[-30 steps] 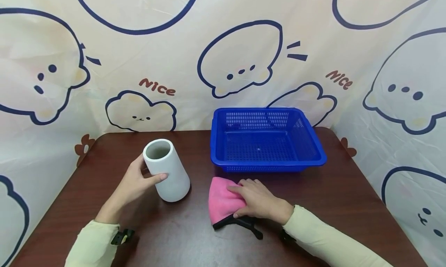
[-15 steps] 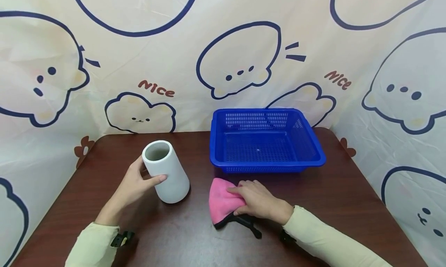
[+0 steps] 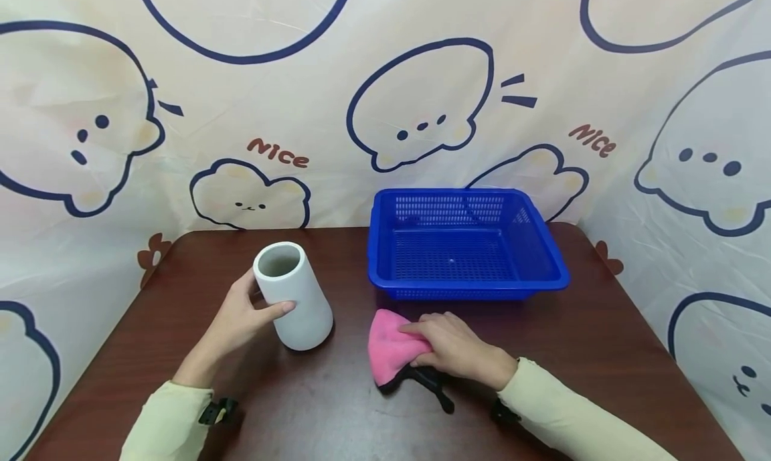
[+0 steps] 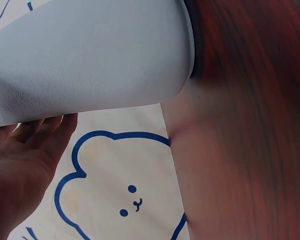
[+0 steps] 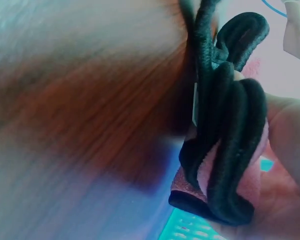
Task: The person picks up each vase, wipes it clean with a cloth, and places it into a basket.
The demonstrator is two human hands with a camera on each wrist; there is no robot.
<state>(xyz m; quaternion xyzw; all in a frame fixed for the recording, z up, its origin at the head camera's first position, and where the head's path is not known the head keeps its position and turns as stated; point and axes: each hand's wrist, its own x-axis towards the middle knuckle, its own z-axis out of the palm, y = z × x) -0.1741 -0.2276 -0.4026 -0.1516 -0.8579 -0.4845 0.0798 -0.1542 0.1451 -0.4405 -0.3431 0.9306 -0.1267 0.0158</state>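
In the head view a white tapered vase (image 3: 300, 307) stands at the left of the table, its round mouth upward and tipped a little toward me in view. My left hand (image 3: 243, 314) grips it, thumb across the front and fingers round the far side. The left wrist view shows the fingers of that left hand (image 4: 32, 160) against the wall of the vase (image 4: 105, 55). Right of it, a soft pink cloth item (image 3: 391, 347) with black edging lies on the table. My right hand (image 3: 452, 346) holds its right part between thumb and fingers. Folded black edging (image 5: 235, 145) shows in the right wrist view.
A blue plastic basket (image 3: 466, 284) with perforated walls stands at the back right, beyond the pink item. The dark brown table (image 3: 313, 414) meets a pale printed curtain (image 3: 337, 200) at its back and sides.
The black edge of the pink item has drawn in slightly toward my right hand. My left hand and the vase keep their places; the head view has shifted a little.
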